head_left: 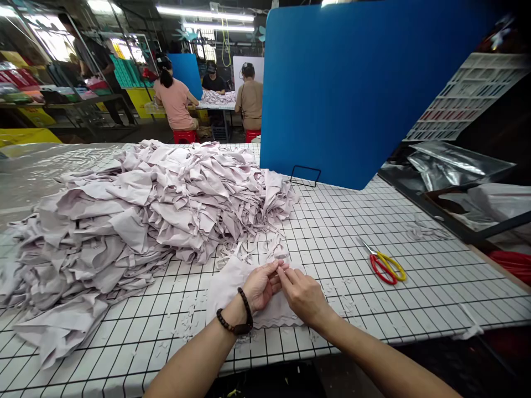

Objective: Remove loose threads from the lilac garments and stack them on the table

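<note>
A pale lilac cloth garment [226, 287] with a wavy lower edge lies flat on the table in front of me. Over it, my left hand [261, 284] is closed in a pinch, a dark beaded bracelet on its wrist. My right hand [306, 294] meets it fingertip to fingertip, also pinching. What sits between the fingertips is too small to make out; thin straps [267, 243] of the same cloth lie just beyond them. To the right, scissors [385, 265] with one red and one yellow handle rest on the table, touched by neither hand.
A large heap of lilac garments [178, 204] covers the table's left and back. A blue board [332, 94] stands upright in a wire holder [306, 176]. Small cloth scraps [186, 326] dot the grid-patterned cloth [352, 210]. Co-workers [176, 99] sit at a farther table.
</note>
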`<state>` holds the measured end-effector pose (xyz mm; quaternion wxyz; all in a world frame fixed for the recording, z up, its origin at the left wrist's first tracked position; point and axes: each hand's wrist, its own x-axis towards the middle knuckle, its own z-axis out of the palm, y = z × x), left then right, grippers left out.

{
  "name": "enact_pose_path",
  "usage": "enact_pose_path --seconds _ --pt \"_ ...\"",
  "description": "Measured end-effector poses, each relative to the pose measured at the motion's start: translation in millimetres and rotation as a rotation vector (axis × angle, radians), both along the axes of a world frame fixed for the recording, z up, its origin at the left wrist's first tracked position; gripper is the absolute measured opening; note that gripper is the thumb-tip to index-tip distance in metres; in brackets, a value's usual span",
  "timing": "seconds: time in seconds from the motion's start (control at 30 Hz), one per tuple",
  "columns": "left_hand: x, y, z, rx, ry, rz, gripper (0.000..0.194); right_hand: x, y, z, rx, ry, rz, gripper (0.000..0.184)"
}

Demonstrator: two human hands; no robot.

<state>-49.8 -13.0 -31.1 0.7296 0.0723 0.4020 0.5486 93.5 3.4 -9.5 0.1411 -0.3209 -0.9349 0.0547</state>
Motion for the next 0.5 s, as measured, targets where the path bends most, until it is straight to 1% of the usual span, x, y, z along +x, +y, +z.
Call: enact_pose_path --seconds 0.07,0.17,0.2,0.23,0.3,0.37,0.4,0.43,0.5 --pt "1 -1 2.3 0.016 0.039 0.000 0.024 10 1 2.2 -0.182 0.115 -0.059 0.037" --pt "5 -3 9.6 0.056 0.140 0.000 0.031 23 8 6.2 -0.525 0.343 -0.263 0.032" --pt "7 -4 11.9 0.068 0.167 0.001 0.033 26 10 5.5 -0.657 0.414 -0.308 0.031" --pt "9 -4 13.6 0.083 0.186 0.004 0.035 28 12 3.6 -0.803 0.473 -0.315 0.032" --pt "13 -6 15.5 0.128 0.206 0.011 0.040 27 16 -2.7 -1.111 0.556 -0.248 0.037" --pt "15 -6 16.3 0.176 0.212 0.009 0.049 25 18 -9.4 -1.350 0.611 -0.188 0.036" --pt "15 -7 16.8 0.193 0.215 0.002 0.053 25 19 -11.8 -1.419 0.626 -0.180 0.035" --pt "15 -7 17.6 0.203 0.218 -0.008 0.056 24 20 -13.4 -1.455 0.633 -0.184 0.033" --pt "12 -5 20.2 0.208 0.234 -0.023 0.061 26 22 -13.6 -1.473 0.623 -0.205 0.029"
